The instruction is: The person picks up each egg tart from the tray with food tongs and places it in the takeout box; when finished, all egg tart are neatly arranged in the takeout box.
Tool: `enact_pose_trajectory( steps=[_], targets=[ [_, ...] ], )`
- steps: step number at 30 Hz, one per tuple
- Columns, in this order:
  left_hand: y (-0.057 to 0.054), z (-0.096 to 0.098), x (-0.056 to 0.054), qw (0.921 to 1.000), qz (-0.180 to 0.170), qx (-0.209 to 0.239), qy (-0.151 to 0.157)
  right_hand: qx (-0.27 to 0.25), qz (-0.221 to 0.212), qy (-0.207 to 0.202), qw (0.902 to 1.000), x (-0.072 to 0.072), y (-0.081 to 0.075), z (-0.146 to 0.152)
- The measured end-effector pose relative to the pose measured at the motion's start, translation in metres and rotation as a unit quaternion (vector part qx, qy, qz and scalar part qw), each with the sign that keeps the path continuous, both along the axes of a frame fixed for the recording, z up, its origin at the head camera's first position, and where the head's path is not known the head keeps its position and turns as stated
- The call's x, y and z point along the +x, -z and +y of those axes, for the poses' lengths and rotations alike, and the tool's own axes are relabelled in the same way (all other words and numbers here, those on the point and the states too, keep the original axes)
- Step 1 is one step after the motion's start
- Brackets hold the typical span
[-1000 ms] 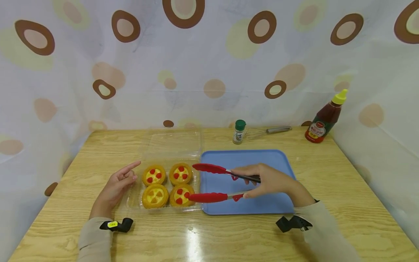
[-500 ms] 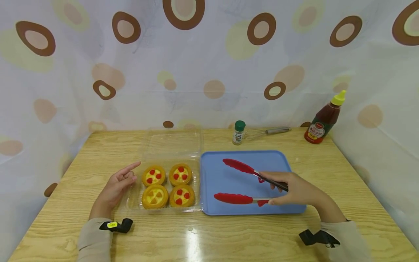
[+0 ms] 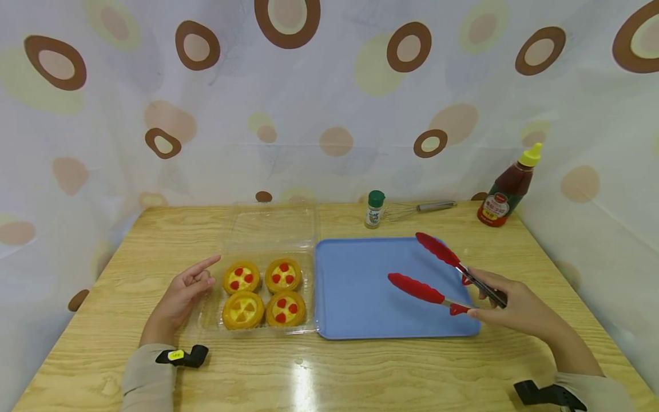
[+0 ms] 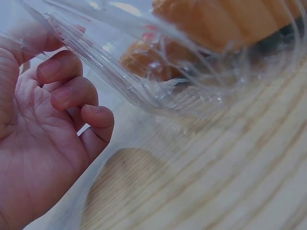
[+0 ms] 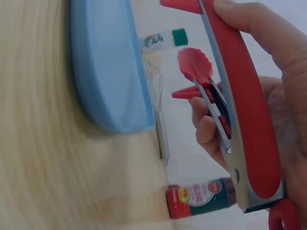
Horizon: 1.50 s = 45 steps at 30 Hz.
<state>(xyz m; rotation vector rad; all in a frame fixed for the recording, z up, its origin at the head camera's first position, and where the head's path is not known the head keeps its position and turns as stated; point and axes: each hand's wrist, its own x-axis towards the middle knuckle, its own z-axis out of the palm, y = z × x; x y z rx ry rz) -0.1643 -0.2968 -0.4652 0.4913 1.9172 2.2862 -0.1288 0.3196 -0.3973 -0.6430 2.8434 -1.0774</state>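
Note:
My right hand (image 3: 520, 306) grips a pair of red-tipped tongs (image 3: 481, 280), with the thumb on one arm and fingers on the other. The tongs' arms are spread, nothing is between them, and their tips hang over the right half of the blue tray (image 3: 360, 297). My left hand (image 3: 177, 294) is at the left wall of a lidded clear plastic box (image 3: 311, 274), index finger straight and the other fingers loosely curled. Inside the box sit egg tarts: three with red berries (image 3: 283, 274) and one with yellow pieces (image 3: 243, 310). The box's lid (image 3: 273, 226) lies flipped back.
Behind the tray stand a green-capped seasoning jar (image 3: 374, 209) and a wire whisk (image 3: 422, 208) lying flat. A sauce bottle (image 3: 507, 191) with a yellow nozzle is at the back right. A patterned curtain (image 3: 309, 103) hangs around the wooden table (image 3: 247, 372).
My right hand has carried the tongs rightward, away from the box and across the tray, their tips swinging to point more up and left. My left hand has stayed in place.

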Motion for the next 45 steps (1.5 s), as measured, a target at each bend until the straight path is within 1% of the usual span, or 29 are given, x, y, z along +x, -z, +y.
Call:
enact_pose_trajectory(
  steps=[3, 6, 8, 10, 12, 16, 21, 26, 30, 34, 40, 42, 45],
  targets=[
    [0.0, 0.0, 0.001, 1.0, -0.006, -0.004, -0.007, 0.008, 0.004, 0.048, 0.9988, 0.001, 0.003, 0.009],
    [-0.001, -0.001, 0.002, 0.9999, -0.007, -0.006, -0.01, 0.036, -0.006, 0.1, 0.9944, 0.001, 0.005, 0.018],
    [-0.001, -0.001, 0.002, 0.9999, -0.007, -0.005, -0.009, 0.057, -0.014, 0.125, 0.9904, 0.001, 0.006, 0.023],
    [-0.001, -0.001, 0.002, 1.0, -0.005, -0.003, -0.006, 0.074, -0.025, 0.145, 0.9864, 0.001, 0.007, 0.027],
    [-0.001, -0.001, 0.001, 1.0, -0.003, -0.002, -0.003, 0.08, -0.029, 0.162, 0.9831, 0.0, 0.009, 0.031],
    [-0.001, 0.0, 0.001, 1.0, -0.003, -0.002, -0.003, 0.083, -0.007, 0.197, 0.9769, -0.003, 0.013, 0.035],
    [-0.002, 0.0, 0.001, 0.9999, -0.01, -0.007, -0.012, 0.081, 0.023, 0.239, 0.9674, -0.008, 0.018, 0.037],
    [-0.002, 0.001, 0.001, 0.9999, -0.01, -0.008, -0.011, 0.088, 0.029, 0.273, 0.9576, -0.014, 0.029, 0.042],
    [-0.001, 0.001, 0.001, 0.9999, -0.006, -0.005, -0.007, 0.09, 0.018, 0.287, 0.9536, -0.018, 0.037, 0.043],
    [0.0, 0.001, 0.001, 1.0, -0.004, -0.003, -0.006, 0.093, 0.018, 0.286, 0.9535, -0.022, 0.042, 0.042],
    [0.0, 0.001, 0.001, 0.9999, -0.006, -0.004, -0.008, 0.087, 0.053, 0.272, 0.957, -0.029, 0.047, 0.039],
    [-0.001, 0.001, 0.001, 0.9999, -0.007, -0.005, -0.011, 0.086, 0.045, 0.266, 0.959, -0.031, 0.048, 0.038],
    [-0.001, 0.001, 0.001, 0.9999, -0.007, -0.008, -0.012, 0.086, 0.012, 0.262, 0.9611, -0.032, 0.05, 0.037]
  ],
)
